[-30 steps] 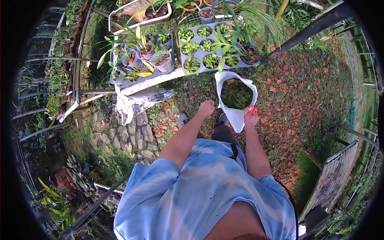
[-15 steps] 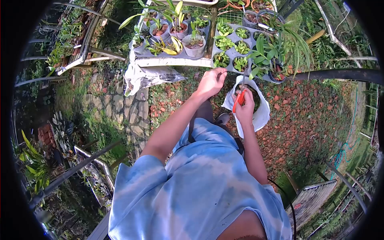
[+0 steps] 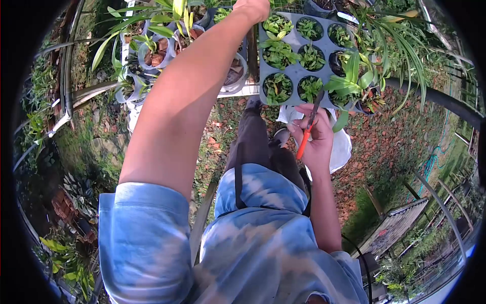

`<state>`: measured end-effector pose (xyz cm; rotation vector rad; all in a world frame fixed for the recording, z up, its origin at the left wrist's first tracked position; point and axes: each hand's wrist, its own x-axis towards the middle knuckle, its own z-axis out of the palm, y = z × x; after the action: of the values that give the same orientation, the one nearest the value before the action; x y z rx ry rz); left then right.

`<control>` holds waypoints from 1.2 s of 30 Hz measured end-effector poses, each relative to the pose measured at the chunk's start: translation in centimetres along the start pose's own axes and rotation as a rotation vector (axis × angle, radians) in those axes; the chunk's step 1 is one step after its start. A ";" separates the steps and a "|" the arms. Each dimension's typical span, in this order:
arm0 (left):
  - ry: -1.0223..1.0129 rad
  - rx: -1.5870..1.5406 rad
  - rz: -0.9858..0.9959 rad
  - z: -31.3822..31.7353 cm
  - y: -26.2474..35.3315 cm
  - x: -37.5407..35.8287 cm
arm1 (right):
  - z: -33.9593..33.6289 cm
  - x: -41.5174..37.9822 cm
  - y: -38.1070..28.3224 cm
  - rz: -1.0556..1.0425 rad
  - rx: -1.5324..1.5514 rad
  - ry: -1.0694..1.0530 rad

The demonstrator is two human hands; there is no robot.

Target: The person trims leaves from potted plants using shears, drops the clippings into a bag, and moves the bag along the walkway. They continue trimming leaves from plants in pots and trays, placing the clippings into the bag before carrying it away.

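My left hand (image 3: 254, 8) reaches to the top edge of the view, at the upper left corner of a grey tray (image 3: 295, 72) with small green plants in round cells; its fingers are largely cut off by the frame. Below the tray's front edge, my right hand (image 3: 318, 138) holds pruning scissors with orange-red handles (image 3: 304, 144). Their dark blade (image 3: 317, 105) points up toward the tray's front cells. Behind the right hand hangs a white bag (image 3: 341, 152), partly hidden by that hand and forearm.
Potted plants in clear cups (image 3: 155, 54) stand on the bench to the left. A leafy plant (image 3: 351, 76) overhangs the tray's right side. A black pipe (image 3: 438, 98) runs off to the right. Reddish stones (image 3: 377, 147) cover part of the ground.
My left hand has moved up and forward, away from the tray's front edge. The view has come closer to the tray. The scissors are now more fully visible, their blade pointing upward.
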<state>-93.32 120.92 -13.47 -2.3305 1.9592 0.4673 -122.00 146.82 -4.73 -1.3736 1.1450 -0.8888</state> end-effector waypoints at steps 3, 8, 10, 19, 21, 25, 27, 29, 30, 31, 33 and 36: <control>0.064 0.245 0.160 3.4 -2.1 5.3 | 1.3 1.9 0.4 0.007 0.007 0.014; 0.090 0.091 -0.020 6.0 -2.0 11.6 | 2.7 5.2 1.1 0.074 0.029 0.056; 0.143 0.130 0.011 9.0 -2.1 15.7 | 3.0 6.2 1.1 0.098 0.044 0.088; 0.040 0.061 0.007 9.5 -2.4 16.9 | 3.7 8.5 1.0 0.169 0.091 0.161; 0.166 -0.028 -0.036 11.4 -2.4 17.2 | 3.6 9.0 1.1 0.149 0.063 0.157; 0.190 -0.157 0.018 8.3 -1.8 14.6 | 3.7 9.5 0.4 0.155 0.074 0.158; 0.149 -0.017 0.110 7.7 -1.7 14.1 | 3.5 9.7 0.3 0.123 0.056 0.159; 0.114 0.036 0.141 8.0 -1.9 14.0 | 3.4 9.7 0.0 0.125 0.055 0.158; 0.086 -0.010 0.123 7.4 -1.7 14.2 | 3.2 9.6 -0.2 0.139 0.060 0.161; 0.057 -0.026 0.090 7.1 -1.3 14.3 | 3.1 9.5 -0.3 0.156 0.065 0.165; 0.110 -0.038 0.034 6.2 -0.9 14.2 | 2.9 9.3 -0.2 0.131 0.030 0.187; 0.145 -0.219 -0.196 5.0 0.1 13.8 | 2.4 8.4 -0.1 0.093 0.015 0.208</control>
<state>-92.34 108.90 -21.90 -2.7305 1.7901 0.5355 -117.50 139.34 -5.70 -1.2264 1.3469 -0.9878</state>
